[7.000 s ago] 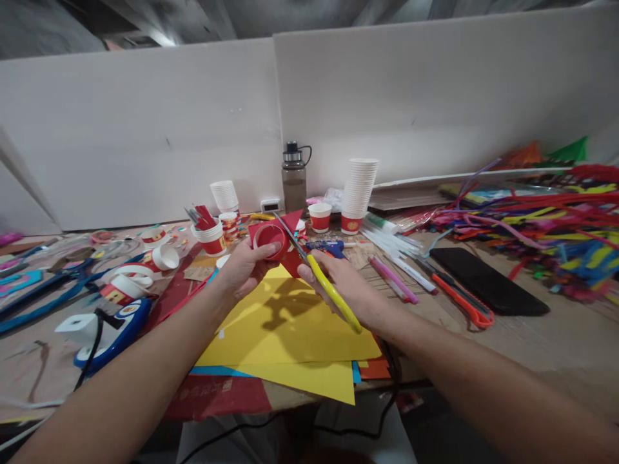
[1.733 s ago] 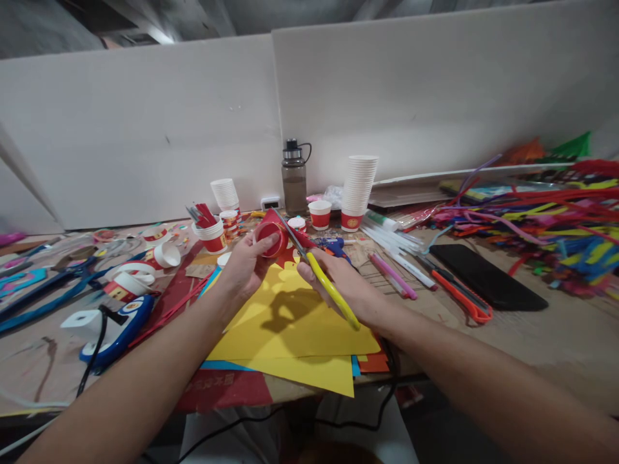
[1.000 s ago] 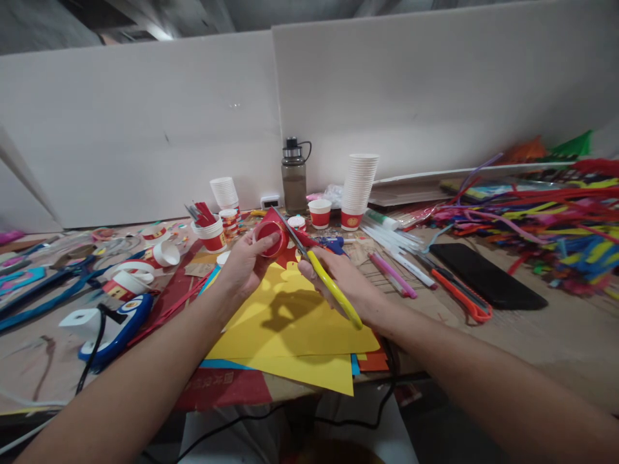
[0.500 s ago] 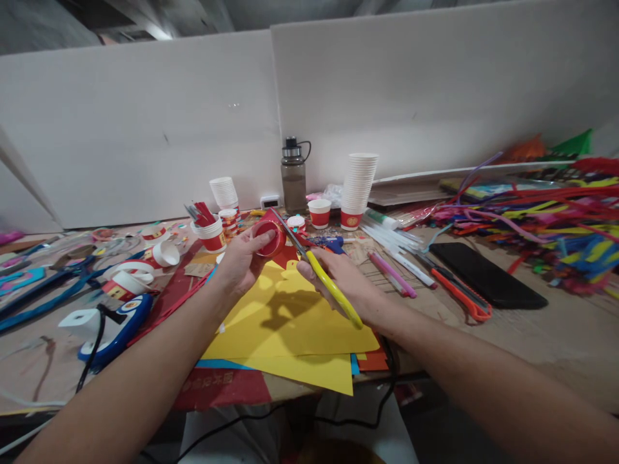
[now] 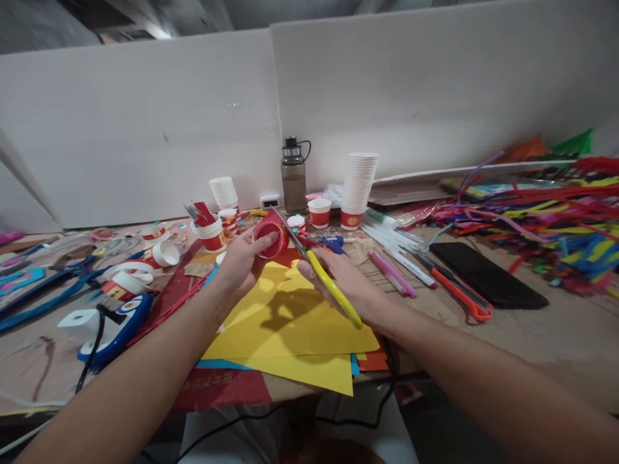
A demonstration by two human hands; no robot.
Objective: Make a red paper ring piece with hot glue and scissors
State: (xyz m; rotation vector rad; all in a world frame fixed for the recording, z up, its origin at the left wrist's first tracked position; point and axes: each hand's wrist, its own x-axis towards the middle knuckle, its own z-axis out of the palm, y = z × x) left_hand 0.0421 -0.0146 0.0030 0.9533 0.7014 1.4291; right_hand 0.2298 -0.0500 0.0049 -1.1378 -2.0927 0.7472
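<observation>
A white-and-red paper cup [image 5: 211,237] on the bench [image 5: 556,335] contains red strips. The left hand [image 5: 242,263] grips a small red paper cup [image 5: 271,240] above yellow paper sheets [image 5: 290,328]. The right hand [image 5: 341,283] clasps yellow-handled scissors [image 5: 333,289]; the blade tips at the cup are indistinct.

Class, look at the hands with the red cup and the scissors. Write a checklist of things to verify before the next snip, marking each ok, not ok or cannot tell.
1. Left hand grips the red cup: ok, thumb on its rim.
2. Right hand holds the scissors by the yellow handles: ok.
3. Blades lined up on the red piece: cannot tell; they lie against the cup's right side.
4. Left hand clear of the blades: cannot tell; the thumb is close.
5. Yellow paper lies under both hands: ok.
6. Utility knife lies apart, right of the hands: ok.
</observation>
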